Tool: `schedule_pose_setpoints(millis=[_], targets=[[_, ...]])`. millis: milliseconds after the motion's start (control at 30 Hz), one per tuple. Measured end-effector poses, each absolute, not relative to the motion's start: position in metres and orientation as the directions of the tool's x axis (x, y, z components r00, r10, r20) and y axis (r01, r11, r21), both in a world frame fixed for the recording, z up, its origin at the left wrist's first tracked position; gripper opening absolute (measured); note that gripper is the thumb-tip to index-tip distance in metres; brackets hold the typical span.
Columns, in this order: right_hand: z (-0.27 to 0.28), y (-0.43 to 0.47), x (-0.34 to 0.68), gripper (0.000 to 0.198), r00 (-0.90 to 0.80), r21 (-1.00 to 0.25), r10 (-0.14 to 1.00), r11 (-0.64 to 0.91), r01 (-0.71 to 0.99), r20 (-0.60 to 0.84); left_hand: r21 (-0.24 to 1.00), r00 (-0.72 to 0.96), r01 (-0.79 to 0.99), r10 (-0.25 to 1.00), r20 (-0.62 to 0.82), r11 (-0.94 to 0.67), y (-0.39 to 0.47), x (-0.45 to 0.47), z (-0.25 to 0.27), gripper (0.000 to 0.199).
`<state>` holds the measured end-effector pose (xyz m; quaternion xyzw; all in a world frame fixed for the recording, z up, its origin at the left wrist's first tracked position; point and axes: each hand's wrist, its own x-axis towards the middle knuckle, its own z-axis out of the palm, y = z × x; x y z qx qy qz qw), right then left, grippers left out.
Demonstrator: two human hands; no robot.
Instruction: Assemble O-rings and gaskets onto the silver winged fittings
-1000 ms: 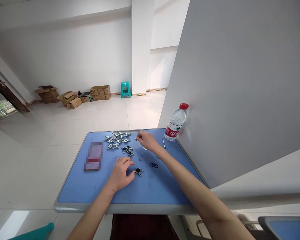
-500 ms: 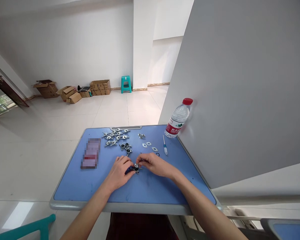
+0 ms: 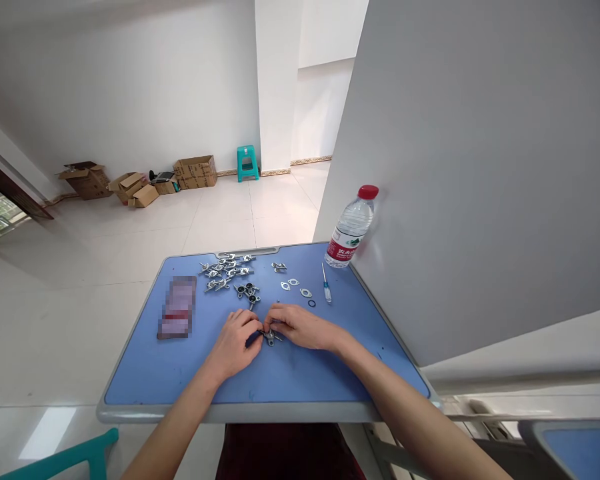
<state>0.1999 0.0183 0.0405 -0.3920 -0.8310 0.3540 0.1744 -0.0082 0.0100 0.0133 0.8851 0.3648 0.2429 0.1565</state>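
Note:
Near the middle of the blue tabletop, my left hand (image 3: 236, 341) grips a small metal fitting (image 3: 271, 339) with thin stubs sticking out. My right hand (image 3: 300, 325) is closed with its fingertips on the top of that same fitting, and whatever they pinch there is hidden. Just beyond my hands lie a few similar fittings with round black tops (image 3: 250, 291). A black rubber ring (image 3: 312, 303) and several flat silver gaskets (image 3: 305, 293) rest to the right, beside a screwdriver (image 3: 327, 285) with a clear blue handle.
A pile of silver metal parts (image 3: 225, 270) lies at the table's far side. Some small metal pieces (image 3: 279, 267) sit right of it. A water bottle (image 3: 353, 227) stands by the grey partition (image 3: 470, 200). A blurred purple item (image 3: 178, 307) lies left. Cardboard boxes (image 3: 195, 172) and a stool (image 3: 247, 163) stand beyond.
My right hand has shifted a little left over the fitting, covering its round top. The black ring shows more fully now. The whole view has shifted slightly.

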Motion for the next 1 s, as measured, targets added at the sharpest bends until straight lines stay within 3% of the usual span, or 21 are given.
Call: schedule_pose_setpoints(millis=[233, 567, 733, 867, 1000], targets=[[0.054, 0.012, 0.209, 0.023, -0.505, -0.677, 0.861, 0.410, 0.611, 0.066, 0.472, 0.591, 0.567, 0.732, 0.337, -0.675, 0.007, -0.008, 0.017, 0.016], [0.054, 0.010, 0.211, 0.026, -0.614, -0.671, 0.789, 0.450, 0.589, -0.009, 0.454, 0.603, 0.568, 0.722, 0.338, -0.687, 0.008, -0.008, 0.015, 0.013], [0.058, 0.020, 0.230, 0.021, -0.381, -0.629, 0.924, 0.317, 0.710, 0.035, 0.462, 0.603, 0.560, 0.720, 0.343, -0.688, 0.008, -0.009, 0.015, 0.013], [0.055, 0.031, 0.252, 0.021, -0.113, -0.463, 0.993, 0.114, 0.879, 0.031, 0.455, 0.604, 0.555, 0.714, 0.355, -0.696, 0.009, -0.009, 0.014, 0.014], [0.054, 0.035, 0.263, 0.019, -0.048, -0.441, 0.999, 0.049, 0.896, 0.014, 0.457, 0.604, 0.555, 0.715, 0.352, -0.695, 0.009, -0.009, 0.013, 0.016]])
